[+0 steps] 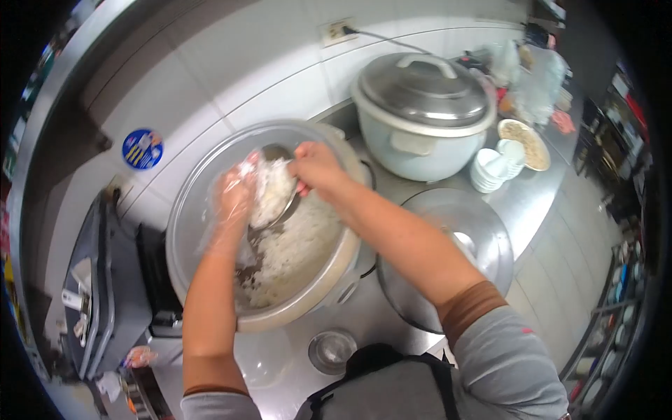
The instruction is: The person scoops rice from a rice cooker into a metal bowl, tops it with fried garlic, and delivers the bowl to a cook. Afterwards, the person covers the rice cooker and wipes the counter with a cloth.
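Note:
My right hand (318, 168) is closed on the rim of a metal bowl (292, 204). The bowl is tilted and holds a heap of white rice (274, 190). My left hand (236, 187), in a clear plastic glove, is against the rice at the bowl's left side; blur and plastic obscure its fingers. Both hands are over a large rice cooker (348, 241) with its lid off. Loose white rice (297, 245) lies inside it, with darker bare patches at the left.
A second rice cooker (420, 150), lid on, stands behind. A round metal lid (483, 224) lies at right near stacked white cups (486, 171) and an oval dish (535, 150). A small metal bowl (332, 351) sits in front. The counter edge (553, 217) is at right.

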A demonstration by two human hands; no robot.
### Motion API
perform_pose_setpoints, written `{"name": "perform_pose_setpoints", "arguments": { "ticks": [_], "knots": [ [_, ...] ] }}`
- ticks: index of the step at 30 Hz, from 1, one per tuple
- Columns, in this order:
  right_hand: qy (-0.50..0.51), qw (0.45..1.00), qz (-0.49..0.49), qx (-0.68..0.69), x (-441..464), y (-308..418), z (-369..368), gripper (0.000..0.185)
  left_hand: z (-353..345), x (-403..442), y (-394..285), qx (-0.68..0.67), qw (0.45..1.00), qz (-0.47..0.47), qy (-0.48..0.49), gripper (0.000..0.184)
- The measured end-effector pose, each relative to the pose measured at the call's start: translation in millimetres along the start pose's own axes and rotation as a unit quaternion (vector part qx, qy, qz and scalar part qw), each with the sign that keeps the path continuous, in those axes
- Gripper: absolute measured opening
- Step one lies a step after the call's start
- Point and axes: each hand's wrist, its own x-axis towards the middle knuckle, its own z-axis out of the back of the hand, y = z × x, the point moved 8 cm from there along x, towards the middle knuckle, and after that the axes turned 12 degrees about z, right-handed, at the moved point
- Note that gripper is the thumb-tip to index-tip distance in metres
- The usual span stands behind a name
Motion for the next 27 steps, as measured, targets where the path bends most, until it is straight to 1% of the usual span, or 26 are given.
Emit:
{"name": "perform_pose_setpoints", "arguments": {
  "ticks": [1, 2, 3, 4, 5, 6, 7, 8, 9, 10, 12, 13, 16, 19, 22, 25, 26, 27],
  "knots": [
    [-0.004, 1.0, -0.002, -0.002, 2, -1, 1, 0.022, 10, -4, -7, -0.025, 0.994, 0.104, 0.03, 0.046],
    [-0.005, 1.0, 0.007, 0.009, 4, -5, 3, 0.018, 17, -13, -16, -0.052, 0.976, 0.202, 0.065, 0.056],
    [-0.002, 1.0, 0.01, 0.01, 4, -5, 4, 0.012, -3, 0, 5, 0.011, 0.987, 0.156, 0.023, 0.068],
    [-0.016, 0.999, 0.015, 0.029, 6, -9, 4, 0.01, 13, -13, -25, -0.027, 0.981, 0.169, 0.093, 0.066],
    [-0.003, 1.0, 0.016, 0.023, 13, -15, 3, 0.016, 13, -15, -25, -0.062, 0.996, 0.054, 0.029, 0.061],
    [-0.014, 1.0, 0.013, 0.019, 14, -17, 4, 0.016, -3, -5, -12, -0.057, 0.998, -0.003, 0.022, 0.043],
    [-0.026, 0.999, 0.027, 0.038, 12, -14, 4, 0.015, -7, -3, -8, -0.077, 0.996, -0.028, 0.021, 0.034],
    [-0.028, 0.999, 0.019, 0.016, 14, -17, 3, 0.013, -2, -3, -13, -0.092, 0.994, -0.048, 0.019, 0.029],
    [-0.043, 0.999, 0.017, 0.017, 9, -10, 3, 0.012, 7, -7, -27, -0.097, 0.994, -0.015, 0.038, 0.031],
    [-0.046, 0.999, 0.022, 0.014, 9, -9, 4, 0.014, 13, -12, -35, -0.098, 0.993, 0.02, 0.057, 0.036],
    [-0.042, 0.999, 0.025, 0.014, 10, -9, 2, 0.02, 4, -9, -29, -0.148, 0.988, -0.006, 0.044, 0.038],
    [-0.048, 0.998, 0.026, 0.02, 10, -9, 3, 0.018, 0, -6, -26, -0.171, 0.984, -0.015, 0.037, 0.039],
    [-0.056, 0.998, 0.024, 0.033, 10, -9, 5, 0.013, 0, -9, -33, -0.207, 0.975, 0.014, 0.075, 0.039],
    [-0.053, 0.997, 0.007, 0.053, 12, -17, 3, 0.013, -5, -4, -28, -0.279, 0.957, -0.005, 0.081, 0.04],
    [-0.058, 0.994, -0.013, 0.089, 14, -21, 4, 0.012, 9, -5, -37, -0.265, 0.961, -0.069, 0.037, 0.039],
    [-0.076, 0.99, -0.033, 0.116, 10, -18, 6, 0.012, -8, 9, -12, -0.254, 0.949, -0.019, 0.184, 0.035],
    [-0.082, 0.987, -0.046, 0.13, 9, -17, 7, 0.012, 7, -5, -26, -0.271, 0.935, 0.059, 0.22, 0.038],
    [-0.066, 0.99, -0.037, 0.121, 12, -15, 7, 0.013, 23, -23, -47, -0.286, 0.915, 0.141, 0.247, 0.042]
  ]
}}
